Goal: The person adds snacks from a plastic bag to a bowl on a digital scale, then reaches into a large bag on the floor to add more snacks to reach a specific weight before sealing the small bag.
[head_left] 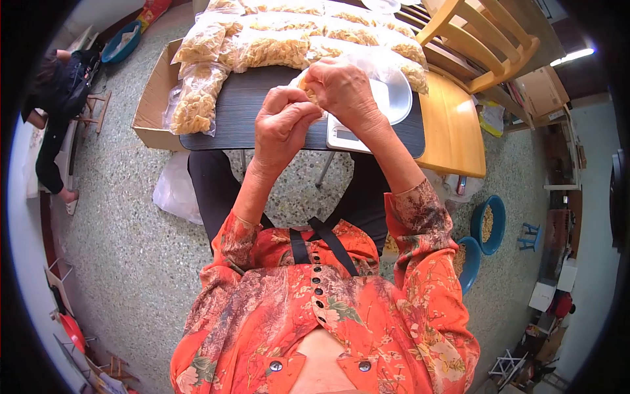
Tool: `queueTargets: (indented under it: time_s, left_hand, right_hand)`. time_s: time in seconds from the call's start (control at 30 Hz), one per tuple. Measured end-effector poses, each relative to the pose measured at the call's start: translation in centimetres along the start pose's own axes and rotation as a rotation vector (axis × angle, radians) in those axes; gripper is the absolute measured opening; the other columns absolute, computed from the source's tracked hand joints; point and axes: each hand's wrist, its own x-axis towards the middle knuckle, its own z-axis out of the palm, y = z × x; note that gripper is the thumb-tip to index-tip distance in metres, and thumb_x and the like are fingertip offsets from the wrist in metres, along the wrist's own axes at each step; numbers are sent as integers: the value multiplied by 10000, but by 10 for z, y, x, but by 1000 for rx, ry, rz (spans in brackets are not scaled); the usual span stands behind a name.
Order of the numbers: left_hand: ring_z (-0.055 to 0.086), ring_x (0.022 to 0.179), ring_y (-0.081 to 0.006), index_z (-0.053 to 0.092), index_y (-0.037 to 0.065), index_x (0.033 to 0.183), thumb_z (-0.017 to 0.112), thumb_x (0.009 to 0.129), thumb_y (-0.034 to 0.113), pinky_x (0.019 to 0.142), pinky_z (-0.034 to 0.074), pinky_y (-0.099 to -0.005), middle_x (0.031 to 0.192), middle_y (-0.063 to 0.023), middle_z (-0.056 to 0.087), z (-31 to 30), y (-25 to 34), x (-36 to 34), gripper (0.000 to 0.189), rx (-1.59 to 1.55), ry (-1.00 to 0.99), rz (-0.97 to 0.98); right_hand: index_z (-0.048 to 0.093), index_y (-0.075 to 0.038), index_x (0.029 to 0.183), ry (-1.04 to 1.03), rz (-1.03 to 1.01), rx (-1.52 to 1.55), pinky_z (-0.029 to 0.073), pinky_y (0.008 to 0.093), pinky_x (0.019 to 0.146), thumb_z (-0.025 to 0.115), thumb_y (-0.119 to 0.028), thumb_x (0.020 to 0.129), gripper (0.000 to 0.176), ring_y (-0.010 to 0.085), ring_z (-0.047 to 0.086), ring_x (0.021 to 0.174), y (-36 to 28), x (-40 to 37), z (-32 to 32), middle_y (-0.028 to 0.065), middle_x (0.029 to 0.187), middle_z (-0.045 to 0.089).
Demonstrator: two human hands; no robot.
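My left hand (283, 126) is closed in a pinch above the front of a dark table (256, 92). My right hand (342, 90) is closed too, just beside and above it. Between them shows part of a clear plastic bag (304, 81) with pale yellow contents, mostly hidden by my fingers. A white scale (342, 136) stands under my right wrist, with a round metal bowl (401, 98) on it. Several filled bags of pale yellow dried pieces (272, 49) lie in rows at the back; another bag (193, 108) rests at the table's left edge.
An open cardboard box (152, 111) stands left of the table. To the right are a wooden chair (482, 39) and a yellow wooden surface (456, 131). Blue basins (500, 226) with pale pieces sit on the floor. Another person (56, 111) is at far left.
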Motion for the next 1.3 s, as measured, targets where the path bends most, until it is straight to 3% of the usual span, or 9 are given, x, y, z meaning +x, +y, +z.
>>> queueTargets:
  time_s: [0.1, 0.2, 0.27, 0.33, 0.43, 0.5, 0.63, 1.07, 1.3]
  left_hand:
    - [611, 818, -204, 726, 23, 856, 788, 721, -35, 710, 517, -322, 880, -65, 610, -1, 1, 0, 160, 32, 0, -24]
    - [622, 822, -202, 727, 21, 858, 789, 730, -31, 726, 520, -317, 886, -68, 617, -2, -2, -1, 151, 87, 66, -103]
    - [633, 823, -201, 729, 19, 865, 785, 744, -31, 740, 521, -307, 887, -70, 619, -3, -3, 0, 143, 99, 102, -146]
    - [636, 819, -195, 731, 18, 872, 780, 755, -34, 743, 518, -298, 894, -68, 620, -7, -4, -1, 137, 108, 102, -148]
    - [636, 825, -187, 737, 21, 880, 777, 761, -35, 744, 515, -296, 912, -68, 623, -6, -4, -3, 137, 107, 117, -175]
    - [636, 825, -187, 738, 23, 880, 779, 762, -33, 744, 515, -297, 909, -69, 624, -6, -4, -3, 137, 109, 107, -168]
    - [636, 823, -188, 741, 27, 880, 783, 760, -29, 744, 514, -300, 899, -70, 627, -9, -2, -3, 138, 129, 89, -157]
    - [639, 830, -188, 739, 28, 893, 786, 755, -31, 749, 515, -297, 908, -73, 632, -5, 0, -1, 158, 113, 66, -144]
    - [638, 824, -198, 732, 22, 881, 780, 757, -35, 733, 521, -304, 899, -79, 630, -2, -1, 1, 145, 99, 68, -130]
  right_hand:
    - [716, -76, 824, 154, 10, -27, 540, 410, 723, 743, -174, 787, 109, 308, 688, 804, 0, -3, -5, 108, 834, 671]
    - [728, -43, 846, 168, 59, 157, 507, 342, 611, 741, -145, 824, 105, 196, 645, 638, 13, -7, -15, 87, 719, 666]
    - [760, -39, 918, 274, 280, 407, 490, 307, 543, 739, -207, 856, 180, 134, 606, 537, 29, -11, -20, 112, 651, 689]
    - [761, -44, 912, 277, 380, 320, 527, 298, 591, 712, -201, 873, 168, 165, 665, 584, 52, -19, -27, 106, 659, 696]
    - [750, -47, 980, 8, 350, 161, 560, 341, 723, 709, -180, 847, 193, 235, 706, 721, 77, -30, -30, 121, 800, 726]
    - [718, -95, 1139, -202, 124, 21, 545, 368, 857, 748, -176, 799, 352, 274, 685, 946, 85, -33, -25, 126, 1024, 718]
    - [634, -180, 1295, -371, 93, 67, 441, 426, 1052, 775, -356, 692, 643, 320, 550, 1205, 95, -28, -18, 147, 1235, 614]
    - [702, -226, 1100, -432, 204, -187, 498, 424, 950, 762, -284, 784, 327, 298, 612, 1117, 80, -29, -15, 90, 1102, 625]
    - [716, -172, 1013, -323, 28, -266, 530, 423, 822, 716, -212, 826, 192, 299, 672, 935, 87, -32, -6, 99, 934, 687]
